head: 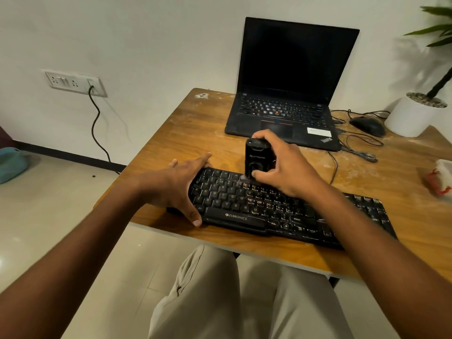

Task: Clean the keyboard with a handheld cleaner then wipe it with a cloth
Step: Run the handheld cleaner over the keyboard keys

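Right hand (285,165) grips handheld cleaner (258,157) upright, nose down on keyboard (281,209) — keyboard lengthwise along table (195,133) near edge; left hand (181,187) splayed, bracing its left end.

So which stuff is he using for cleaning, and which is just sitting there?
For the job: the black Zebronics keyboard, the black handheld cleaner in his right hand, the white and red cloth.

Just lying about: the black open laptop, black mouse, white plant pot.

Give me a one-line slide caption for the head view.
Right hand holds the handheld cleaner upright on the keyboard while the left hand steadies its left end.
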The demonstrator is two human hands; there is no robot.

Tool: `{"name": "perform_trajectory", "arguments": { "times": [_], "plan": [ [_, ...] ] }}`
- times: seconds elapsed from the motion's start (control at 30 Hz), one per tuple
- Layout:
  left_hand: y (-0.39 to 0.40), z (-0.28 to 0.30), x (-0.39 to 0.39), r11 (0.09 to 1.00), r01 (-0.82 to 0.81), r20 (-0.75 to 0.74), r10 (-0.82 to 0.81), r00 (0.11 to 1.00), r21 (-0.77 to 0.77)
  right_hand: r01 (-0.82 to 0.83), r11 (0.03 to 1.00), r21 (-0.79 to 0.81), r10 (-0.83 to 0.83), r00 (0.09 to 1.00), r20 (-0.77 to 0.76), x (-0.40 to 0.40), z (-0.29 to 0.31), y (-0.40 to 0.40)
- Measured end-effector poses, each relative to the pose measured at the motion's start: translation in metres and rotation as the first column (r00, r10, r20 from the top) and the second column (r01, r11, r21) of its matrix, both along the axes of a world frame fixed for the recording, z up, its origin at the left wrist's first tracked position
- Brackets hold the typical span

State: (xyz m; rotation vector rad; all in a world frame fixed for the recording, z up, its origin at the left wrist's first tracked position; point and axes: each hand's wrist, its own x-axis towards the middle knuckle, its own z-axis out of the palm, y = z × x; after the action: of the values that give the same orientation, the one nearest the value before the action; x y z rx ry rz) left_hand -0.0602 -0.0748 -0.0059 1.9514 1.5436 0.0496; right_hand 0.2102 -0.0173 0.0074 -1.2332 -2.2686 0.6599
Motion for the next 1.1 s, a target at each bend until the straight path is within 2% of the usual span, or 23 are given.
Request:
{"name": "perform_trajectory", "arguments": {
  "times": [0.07, 0.13, 0.3, 0.37, 0.57, 0.63, 0.77, 0.9, 1.0, 1.1],
  "plan": [
    [0.000, -0.001, 0.000, 1.000, 0.003, 0.009, -0.003, 1.000, -0.003, 0.014, 1.000, 0.017, -0.016, 0.996, 0.085, 0.016, 0.009, -0.001],
    [0.000, -0.001, 0.000, 1.000, 0.005, 0.009, -0.005, 1.000, 0.000, 0.032, 0.998, 0.055, -0.037, 0.994, 0.100, 0.018, 0.015, -0.003],
    [-0.002, 0.002, 0.003, 1.000, -0.019, -0.005, 0.019, 1.000, -0.003, 0.005, 0.999, 0.046, 0.001, 0.992, -0.129, -0.021, 0.005, -0.004],
    [-0.002, 0.002, 0.002, 1.000, -0.025, -0.017, 0.025, 1.000, -0.008, -0.035, 0.999, 0.016, 0.037, 0.987, -0.155, -0.031, -0.004, -0.002],
    [-0.005, 0.007, 0.006, 0.999, -0.032, -0.007, 0.032, 0.999, -0.019, -0.003, 1.000, -0.004, 0.003, 0.997, 0.080, 0.010, 0.008, -0.002],
    [-0.006, 0.008, 0.008, 0.999, -0.038, -0.005, 0.038, 0.999, -0.022, 0.014, 1.000, 0.006, -0.014, 0.995, 0.103, 0.021, 0.015, -0.002],
    [-0.008, 0.011, 0.010, 0.999, -0.046, -0.008, 0.046, 0.999, -0.021, 0.004, 1.000, -0.027, -0.006, 0.995, -0.102, 0.001, 0.018, -0.007],
    [-0.009, 0.011, 0.009, 0.998, -0.055, -0.009, 0.055, 0.998, -0.026, -0.070, 0.998, -0.011, 0.066, 0.975, -0.212, -0.037, 0.003, -0.016],
    [-0.008, 0.009, 0.008, 0.999, -0.050, -0.006, 0.050, 0.999, -0.016, -0.083, 0.996, -0.027, 0.077, 0.982, -0.175, -0.035, -0.009, -0.016],
    [-0.004, 0.004, 0.002, 1.000, -0.019, 0.026, 0.020, 0.999, -0.015, -0.052, 0.998, -0.040, 0.050, 0.998, -0.039, -0.008, -0.002, -0.013]
  ]
}}
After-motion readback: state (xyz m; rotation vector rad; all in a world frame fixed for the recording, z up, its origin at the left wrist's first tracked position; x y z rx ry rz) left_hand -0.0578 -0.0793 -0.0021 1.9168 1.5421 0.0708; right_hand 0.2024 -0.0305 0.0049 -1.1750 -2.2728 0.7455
